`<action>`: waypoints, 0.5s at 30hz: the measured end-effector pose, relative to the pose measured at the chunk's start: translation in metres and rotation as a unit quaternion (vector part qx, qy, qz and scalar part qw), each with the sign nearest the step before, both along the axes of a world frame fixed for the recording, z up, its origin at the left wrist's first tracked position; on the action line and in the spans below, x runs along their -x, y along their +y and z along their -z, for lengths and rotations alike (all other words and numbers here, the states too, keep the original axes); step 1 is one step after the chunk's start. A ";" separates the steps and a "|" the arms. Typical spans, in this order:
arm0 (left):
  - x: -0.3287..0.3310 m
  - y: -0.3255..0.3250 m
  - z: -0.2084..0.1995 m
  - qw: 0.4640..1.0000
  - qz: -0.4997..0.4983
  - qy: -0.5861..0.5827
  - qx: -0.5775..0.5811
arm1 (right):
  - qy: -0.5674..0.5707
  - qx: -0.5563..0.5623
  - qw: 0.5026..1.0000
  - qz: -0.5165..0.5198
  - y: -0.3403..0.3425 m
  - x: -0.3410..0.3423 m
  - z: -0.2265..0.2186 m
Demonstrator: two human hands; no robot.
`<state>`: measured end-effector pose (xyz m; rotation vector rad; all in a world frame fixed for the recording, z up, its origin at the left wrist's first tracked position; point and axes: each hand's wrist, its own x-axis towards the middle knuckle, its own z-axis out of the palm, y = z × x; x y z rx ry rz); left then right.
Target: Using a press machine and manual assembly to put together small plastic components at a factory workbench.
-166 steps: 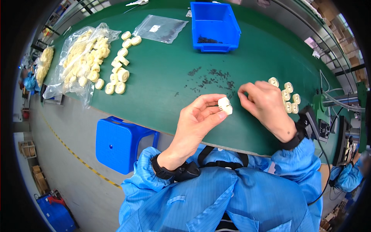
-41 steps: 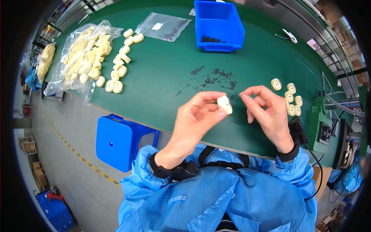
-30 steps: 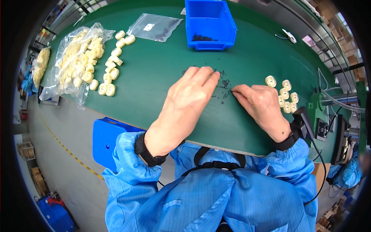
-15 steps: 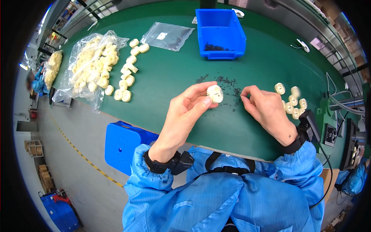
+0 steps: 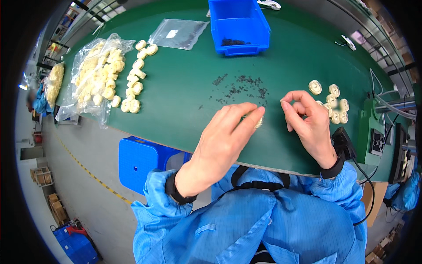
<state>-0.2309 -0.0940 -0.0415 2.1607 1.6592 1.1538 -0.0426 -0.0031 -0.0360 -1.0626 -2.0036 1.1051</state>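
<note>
My left hand [image 5: 217,143], back turned up, is closed around a cream toothed gear [image 5: 260,122]. Only the gear's toothed edge shows past the fingers. To its right, my right hand [image 5: 313,127] is in a pinch, thumb against forefinger; whatever sits between the tips is too small to make out. Tiny black parts [image 5: 243,89] lie scattered on the green table beyond both hands. Just past my right hand is a cluster of several cream gears [image 5: 315,87], partly hidden by the fingers.
A blue bin [image 5: 246,49] at the back holds more black parts. Beside it lies a flat clear bag [image 5: 189,35]. On the left, a plastic bag of cream gears [image 5: 94,75] and a loose row of gears [image 5: 137,88] rest on the table. A blue stool [image 5: 138,163] stands below.
My left hand has turned over, hiding most of the gear's face, and is slightly lower. My right hand has lifted away from the black parts, its fingertips now pinched. The whole view has shifted slightly.
</note>
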 end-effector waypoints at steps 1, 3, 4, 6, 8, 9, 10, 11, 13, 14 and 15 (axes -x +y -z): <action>-0.003 -0.001 -0.001 0.999 0.022 0.026 -0.026 | 0.009 0.005 1.000 0.005 0.000 0.000 0.001; -0.011 -0.011 0.001 0.990 0.087 0.110 0.020 | 0.010 -0.001 1.000 -0.001 0.001 -0.002 -0.003; -0.014 -0.013 0.003 0.990 0.086 0.108 0.023 | 0.008 0.002 1.000 -0.002 -0.001 -0.005 -0.002; -0.009 -0.012 0.006 0.989 0.102 0.098 0.045 | 0.023 0.009 1.000 0.006 -0.002 -0.006 0.001; -0.001 -0.003 -0.005 0.999 0.032 0.017 -0.004 | 0.029 0.015 0.999 0.006 -0.002 -0.009 0.002; 0.003 -0.003 -0.010 1.000 0.020 -0.017 0.008 | 0.034 0.020 0.999 0.004 -0.002 -0.009 0.003; 0.005 -0.004 -0.012 0.999 0.007 -0.051 0.019 | 0.036 0.021 0.999 0.005 -0.005 -0.009 0.003; 0.005 -0.006 -0.011 0.999 0.004 -0.047 0.017 | 0.037 0.033 0.999 0.000 -0.009 -0.008 0.001; 0.001 -0.015 -0.004 0.892 0.031 -0.415 0.177 | 0.038 0.056 0.998 -0.018 -0.019 -0.005 -0.005; -0.002 -0.016 -0.004 0.839 0.062 -0.499 0.210 | 0.042 0.057 0.997 -0.026 -0.022 -0.004 -0.006; -0.005 -0.017 -0.003 0.816 0.065 -0.529 0.223 | 0.055 0.047 0.997 -0.037 -0.024 -0.002 -0.006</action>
